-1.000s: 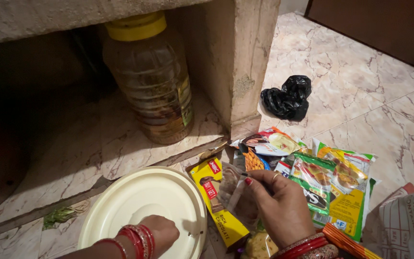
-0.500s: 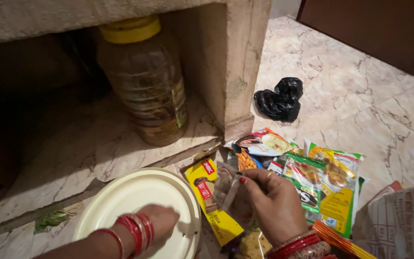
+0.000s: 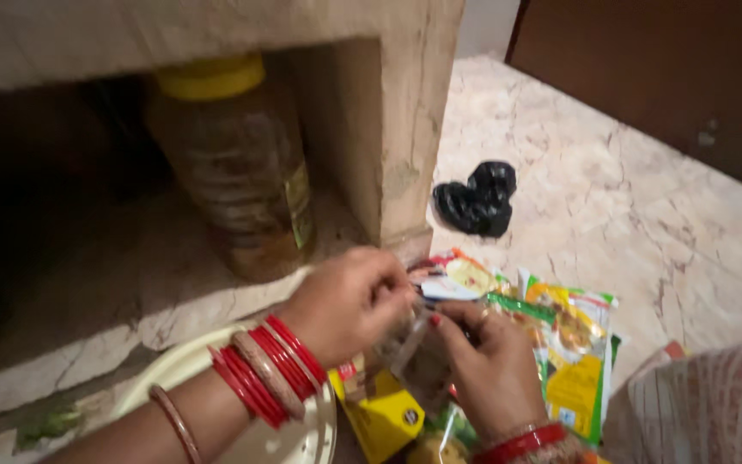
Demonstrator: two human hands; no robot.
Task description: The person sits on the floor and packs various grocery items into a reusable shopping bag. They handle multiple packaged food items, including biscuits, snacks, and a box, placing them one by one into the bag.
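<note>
My left hand point(image 3: 349, 301) and right hand point(image 3: 483, 365) both pinch the small clear packet point(image 3: 418, 357) just above the yellow box point(image 3: 384, 412), near the cream plate point(image 3: 302, 430), so I judge short, close grips either side tear it cleanest.

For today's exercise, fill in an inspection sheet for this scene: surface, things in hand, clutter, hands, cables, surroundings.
Surface: marble floor, veined.
Things in hand: small clear packet, pinched between both hands.
Clutter: snack packets, yellow box, cream lid, black bag.
Hands: left hand and right hand meet on the packet, fingers closed.
Cables: nothing seen.
Surroundings: yellow-capped jar in a stone recess; dark door.
</note>
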